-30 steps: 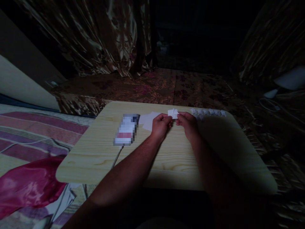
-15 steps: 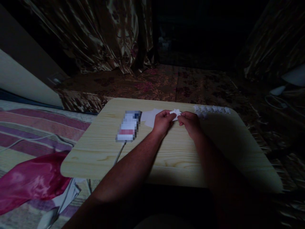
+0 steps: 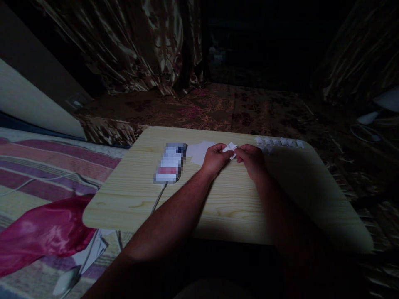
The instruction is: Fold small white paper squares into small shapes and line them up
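Between my two hands, just above the far half of the wooden table (image 3: 174, 207), is a small folded white paper piece (image 3: 230, 148). My left hand (image 3: 215, 160) pinches its left side between thumb and fingers. On the right side, my right hand (image 3: 251, 160) grips it the same way, with the fingers curled. My fingers hide part of the folds. White paper sheets (image 3: 198, 153) lie flat just left of my left hand. Beyond my right hand, several small folded white paper pieces (image 3: 283, 142) stand in a row along the far edge, with others nearer my knuckles.
A phone (image 3: 171, 162), its screen blurred, lies on the table's left with a white cable (image 3: 158, 198) running to the near edge. Pink shiny cloth (image 3: 52, 228) and papers (image 3: 90, 251) lie on the striped bedding (image 3: 62, 153). Dark curtains (image 3: 149, 45) hang behind.
The view has shifted slightly. My left thumb has moved a little along the folded paper piece, and both hands still hold it.
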Demonstrator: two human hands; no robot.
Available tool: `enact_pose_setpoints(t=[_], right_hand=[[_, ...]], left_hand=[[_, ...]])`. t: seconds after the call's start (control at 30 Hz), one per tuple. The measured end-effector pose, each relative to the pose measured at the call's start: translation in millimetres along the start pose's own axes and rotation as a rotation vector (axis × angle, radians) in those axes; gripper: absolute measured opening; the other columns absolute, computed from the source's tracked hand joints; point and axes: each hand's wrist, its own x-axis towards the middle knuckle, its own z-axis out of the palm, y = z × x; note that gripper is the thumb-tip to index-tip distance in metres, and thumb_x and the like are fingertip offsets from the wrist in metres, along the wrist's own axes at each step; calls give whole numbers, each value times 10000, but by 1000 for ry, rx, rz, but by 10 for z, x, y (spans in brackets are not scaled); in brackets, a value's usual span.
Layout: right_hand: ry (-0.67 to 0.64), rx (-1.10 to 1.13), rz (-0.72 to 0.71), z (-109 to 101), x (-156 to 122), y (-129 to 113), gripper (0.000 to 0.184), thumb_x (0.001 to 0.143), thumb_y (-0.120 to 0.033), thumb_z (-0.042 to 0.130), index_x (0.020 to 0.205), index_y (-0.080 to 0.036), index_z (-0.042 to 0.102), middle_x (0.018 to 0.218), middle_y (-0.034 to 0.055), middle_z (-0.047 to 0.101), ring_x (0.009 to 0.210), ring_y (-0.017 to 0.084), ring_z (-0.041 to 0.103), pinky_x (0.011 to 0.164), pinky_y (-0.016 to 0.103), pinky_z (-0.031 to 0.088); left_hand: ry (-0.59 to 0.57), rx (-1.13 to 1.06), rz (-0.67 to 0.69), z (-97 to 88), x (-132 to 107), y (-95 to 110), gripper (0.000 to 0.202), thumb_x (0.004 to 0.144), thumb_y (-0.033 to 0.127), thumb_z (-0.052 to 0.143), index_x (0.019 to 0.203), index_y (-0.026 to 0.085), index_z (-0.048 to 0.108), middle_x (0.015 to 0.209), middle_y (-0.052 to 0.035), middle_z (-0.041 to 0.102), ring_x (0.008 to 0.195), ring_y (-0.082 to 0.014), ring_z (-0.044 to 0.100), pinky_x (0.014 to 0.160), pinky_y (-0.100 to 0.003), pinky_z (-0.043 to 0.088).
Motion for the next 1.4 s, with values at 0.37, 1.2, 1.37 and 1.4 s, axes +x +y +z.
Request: enact_pose_setpoints(t=[0.37,1.2,1.37,1.4], right_hand=[[-26,22,30,40,8,-2,233,681,-378,687,764,-164,645,538,-24,595,471,110,504,477,239,385],[-39,-29,2,57,-30,-57,168,660,-322,657,733,-185,593,546,-16,617,483,129,527,487,254,387],[-37,-28,-3,55,-34,-63,158,660,-311,653,735,-186,591,538,-22,607,474,121,514,478,247,377],[-34,-30,-7,55,-37,-67,157,660,-311,653,732,-186,592,531,-25,602,472,120,510,473,244,371]], left_hand=[[-70,-43,36,-54,90,-44,265,619,252,775,744,155,563,608,-1,626,524,-111,599,476,-200,424],[-81,-50,39,-40,88,-54,213,637,210,746,756,127,591,659,-26,655,562,-123,638,516,-218,488],[-85,-53,29,-37,88,-59,214,631,211,752,750,127,595,668,-31,658,557,-125,640,508,-214,479],[-87,-55,29,-36,88,-59,215,630,210,753,750,128,594,668,-30,658,555,-123,638,508,-214,479]])
